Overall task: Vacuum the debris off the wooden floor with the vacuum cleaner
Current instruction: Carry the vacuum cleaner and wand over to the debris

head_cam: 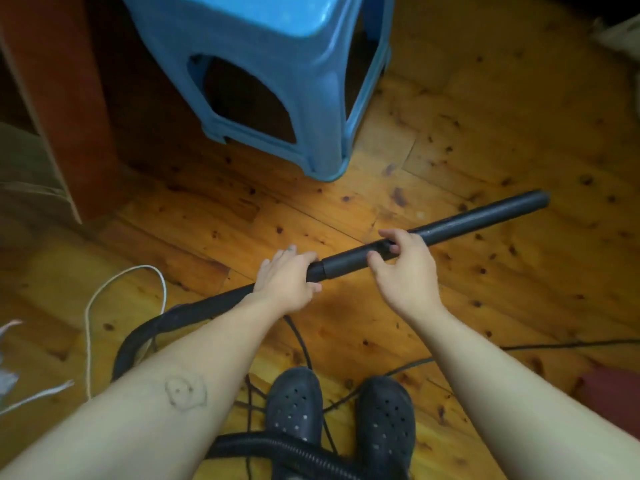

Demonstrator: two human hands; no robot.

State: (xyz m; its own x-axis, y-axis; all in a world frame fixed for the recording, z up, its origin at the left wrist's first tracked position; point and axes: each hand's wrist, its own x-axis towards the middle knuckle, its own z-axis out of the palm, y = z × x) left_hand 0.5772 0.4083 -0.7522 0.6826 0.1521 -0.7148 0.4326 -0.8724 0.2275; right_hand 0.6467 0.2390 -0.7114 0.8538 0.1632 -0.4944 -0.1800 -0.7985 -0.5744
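A black vacuum wand (pixel 478 220) slants over the wooden floor (pixel 485 133), its open end at the upper right. My left hand (pixel 287 278) grips the wand's lower end where the black ribbed hose (pixel 194 310) joins it. My right hand (pixel 405 271) holds the wand's thicker sleeve, thumb and fingers curled round it. The hose loops down to the left and passes under my dark perforated shoes (pixel 339 420). Small dark specks dot the floor; I cannot tell debris from knots in the wood.
A blue plastic stool (pixel 311 81) stands just beyond the wand. A reddish-brown furniture panel (pixel 59 98) rises at the left. A white cord (pixel 104 296) and thin black cables (pixel 519 348) lie on the floor near my feet. Something dark red (pixel 613 393) sits at the right edge.
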